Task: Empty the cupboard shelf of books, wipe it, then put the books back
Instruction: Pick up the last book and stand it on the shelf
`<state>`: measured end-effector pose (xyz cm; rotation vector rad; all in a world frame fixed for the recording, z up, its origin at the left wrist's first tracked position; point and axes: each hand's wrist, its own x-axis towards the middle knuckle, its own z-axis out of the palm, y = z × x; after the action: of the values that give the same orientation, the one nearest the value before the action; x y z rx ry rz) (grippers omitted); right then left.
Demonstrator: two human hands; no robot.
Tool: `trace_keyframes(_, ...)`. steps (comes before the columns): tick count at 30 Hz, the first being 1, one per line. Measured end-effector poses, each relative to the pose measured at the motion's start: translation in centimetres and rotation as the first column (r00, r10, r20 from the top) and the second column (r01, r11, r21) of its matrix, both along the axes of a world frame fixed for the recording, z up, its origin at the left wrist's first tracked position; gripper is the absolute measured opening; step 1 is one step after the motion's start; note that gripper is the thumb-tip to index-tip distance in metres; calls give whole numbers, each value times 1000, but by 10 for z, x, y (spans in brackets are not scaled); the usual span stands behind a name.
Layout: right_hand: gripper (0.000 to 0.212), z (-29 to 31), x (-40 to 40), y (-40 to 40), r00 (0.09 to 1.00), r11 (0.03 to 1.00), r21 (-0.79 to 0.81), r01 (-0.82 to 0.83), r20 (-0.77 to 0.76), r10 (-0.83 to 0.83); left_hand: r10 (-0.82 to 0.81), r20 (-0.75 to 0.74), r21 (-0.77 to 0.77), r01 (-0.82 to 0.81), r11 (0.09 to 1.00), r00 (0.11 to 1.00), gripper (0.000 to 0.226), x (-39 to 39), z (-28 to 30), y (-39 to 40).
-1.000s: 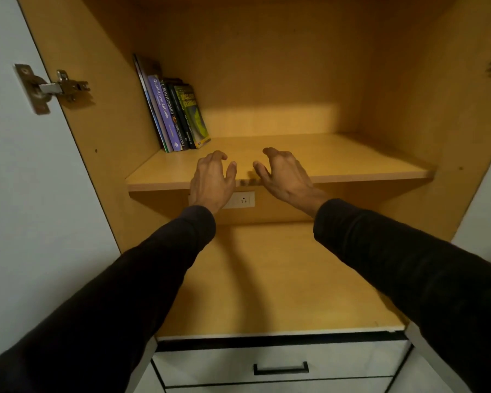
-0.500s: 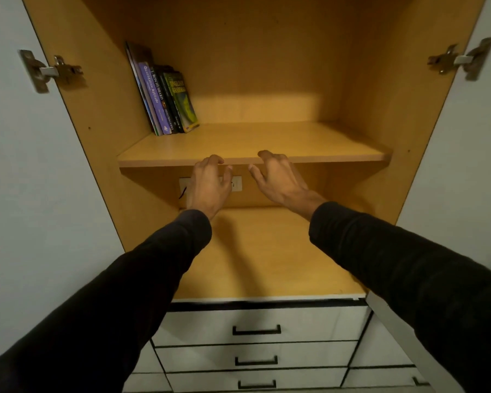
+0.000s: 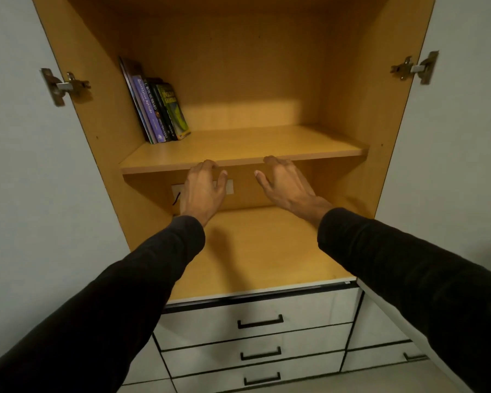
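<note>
Both hands, left hand [image 3: 203,191] and right hand [image 3: 287,184], hang empty with loose fingers just below the shelf [image 3: 267,150] front edge; books [image 3: 159,109] lean at the shelf's far left.

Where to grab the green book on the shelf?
Probably the green book by its spine, pinched from the open right side and front. It is outermost in the row, leaning left against the others, so only its right cover and spine are free.
</note>
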<state>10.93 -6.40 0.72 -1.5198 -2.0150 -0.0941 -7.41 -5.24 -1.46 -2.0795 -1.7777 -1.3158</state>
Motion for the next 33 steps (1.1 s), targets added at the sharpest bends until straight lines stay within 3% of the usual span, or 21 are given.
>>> trace_keyframes(9,49,-5,-20,-50,996,999,-42,34,83,-30,-63,33,-34,64,997,997,34,-49,-12,-36)
trace_keyframes(17,52,6,-11,-75,996,999,-20,48,72,-46,-13,59,-28,15,999,998,35,-64,-6,-54)
trace_keyframes(33,55,40,76,-115,991,986,165,-27,132,5,20,-8,78,-20,997,1000,40,-55,21,-100)
